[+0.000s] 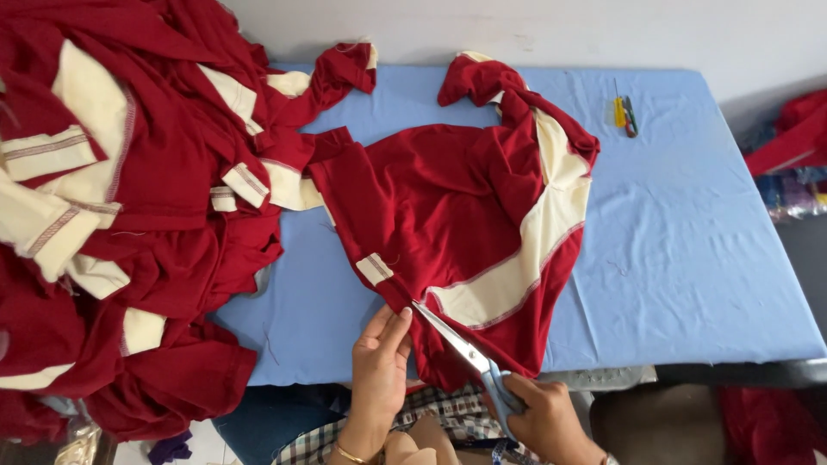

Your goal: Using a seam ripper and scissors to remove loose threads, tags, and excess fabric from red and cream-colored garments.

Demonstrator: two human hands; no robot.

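Note:
A dark red garment [431,198] with cream panels lies spread on the blue-covered table [689,258]. My left hand [381,353] pinches the garment's lower edge near the table's front, fingers pressed on the red cloth. My right hand [538,418] grips blue-handled scissors [469,353], whose silver blades point up-left and meet the fabric right beside my left fingertips, next to a cream stripe. A small cream tab [374,268] sits on the garment just above my left hand.
A big heap of similar red and cream garments [129,215] covers the table's left side and hangs over its edge. A small yellow-handled tool [624,114] lies at the far right of the table. More red cloth [792,129] is off to the right.

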